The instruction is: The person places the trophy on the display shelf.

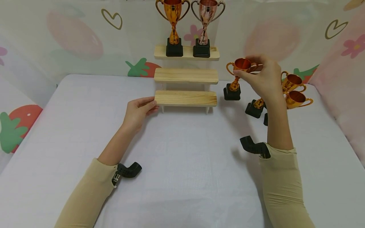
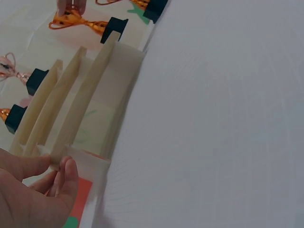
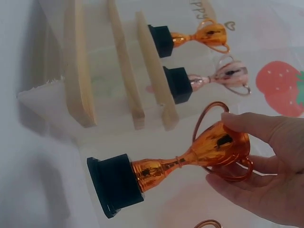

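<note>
My right hand [image 1: 263,74] grips a bronze-orange trophy cup [image 3: 216,147] by its bowl and one handle. Its black base [image 3: 116,185] hangs to the right of the three-step wooden display stand [image 1: 186,98]. With thumb and fingers, my left hand [image 1: 139,112] pinches the left end of the stand's lowest board [image 2: 85,104]. On the top board [image 1: 186,53] stand two trophies upright: a gold one [image 1: 172,19] at left and a rose-pink one [image 1: 206,19] at right.
Behind my right forearm, more orange trophies [image 1: 296,98] lie tilted on the white table [image 1: 182,164], partly hidden. A patterned backdrop [image 1: 265,38] with strawberries and hearts rises behind the stand. Black wrist cameras [image 1: 129,170] stick out from both sleeves.
</note>
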The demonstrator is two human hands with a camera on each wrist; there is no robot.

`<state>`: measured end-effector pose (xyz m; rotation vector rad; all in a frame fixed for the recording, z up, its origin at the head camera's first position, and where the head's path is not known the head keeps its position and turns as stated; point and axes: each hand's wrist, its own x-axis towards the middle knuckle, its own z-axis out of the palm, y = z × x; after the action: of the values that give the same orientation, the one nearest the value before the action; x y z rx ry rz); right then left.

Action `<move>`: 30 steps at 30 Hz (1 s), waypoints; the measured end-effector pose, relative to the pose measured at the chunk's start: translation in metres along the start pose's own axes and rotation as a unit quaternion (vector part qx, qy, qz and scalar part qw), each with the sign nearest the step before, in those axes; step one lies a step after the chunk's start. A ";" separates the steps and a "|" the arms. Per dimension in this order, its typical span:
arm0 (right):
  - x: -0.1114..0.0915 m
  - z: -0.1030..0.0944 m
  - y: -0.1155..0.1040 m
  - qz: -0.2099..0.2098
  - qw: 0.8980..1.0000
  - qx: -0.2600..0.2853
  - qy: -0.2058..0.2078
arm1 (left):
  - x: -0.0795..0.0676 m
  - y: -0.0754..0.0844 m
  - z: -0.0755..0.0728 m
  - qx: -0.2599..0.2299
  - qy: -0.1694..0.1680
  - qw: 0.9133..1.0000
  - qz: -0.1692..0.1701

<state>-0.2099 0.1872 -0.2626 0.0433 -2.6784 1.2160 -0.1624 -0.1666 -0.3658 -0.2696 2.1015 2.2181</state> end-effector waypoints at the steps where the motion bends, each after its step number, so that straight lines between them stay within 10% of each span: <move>1: 0.000 0.000 -0.001 -0.001 1.000 -0.001 0.000 | 0.000 0.000 0.000 0.000 0.000 1.000 0.000; 30: -0.024 -0.005 -0.031 -0.038 0.999 0.028 0.007 | 0.000 -0.002 0.000 -0.016 -0.008 1.000 0.014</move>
<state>-0.1822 0.1695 -0.2410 0.1440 -2.6054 1.2623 -0.1621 -0.1670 -0.3682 -0.2245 2.0765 2.2640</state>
